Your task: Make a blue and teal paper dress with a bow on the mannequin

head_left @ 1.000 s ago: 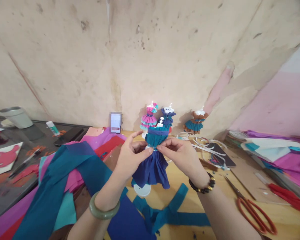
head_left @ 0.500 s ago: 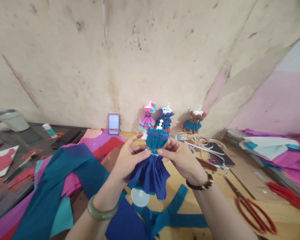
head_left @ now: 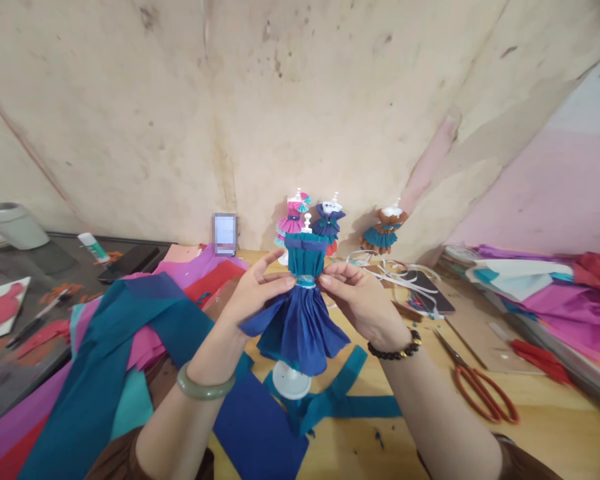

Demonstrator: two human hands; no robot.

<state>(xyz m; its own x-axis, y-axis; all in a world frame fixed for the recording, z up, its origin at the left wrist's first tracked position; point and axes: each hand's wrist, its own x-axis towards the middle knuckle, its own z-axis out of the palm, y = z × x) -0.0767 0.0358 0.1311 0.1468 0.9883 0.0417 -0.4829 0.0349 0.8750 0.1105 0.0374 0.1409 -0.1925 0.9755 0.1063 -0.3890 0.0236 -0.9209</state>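
**Both hands pinching the waist of the paper dress**

I'm reading one head view. Left hand (head_left: pixel 260 297) and right hand (head_left: pixel 357 300) meet at the waist of a small paper dress (head_left: pixel 300 313) on a white mannequin stand (head_left: pixel 291 380), held centre frame, just above the near part of the wooden table (head_left: pixel 530 413). Stand base looks lifted or barely resting; can't tell which.

Fingers: left thumb and forefinger closed on the waist from the left, remaining fingers loosely spread. Right fingertips pinched on the waist from the right. Both narrow, both holding the dress at the light band between teal bodice and dark blue pleated skirt.

My read on the step: cinching or seating the waist band, skirt already fanned out below. Next move likely calls for keeping the pinch steady while the band is fixed, without crushing the pleats.

Around it:
- teal strip (head_left: pixel 340 400) and blue sheet (head_left: pixel 260 427) on the table under the stand
- loose coloured paper pile (head_left: pixel 105 347) to the left
- red scissors (head_left: pixel 480 387) near right, well apart from the hands
- three finished dresses (head_left: pixel 330 220) far, against the wall
- glue stick (head_left: pixel 93 247) far left
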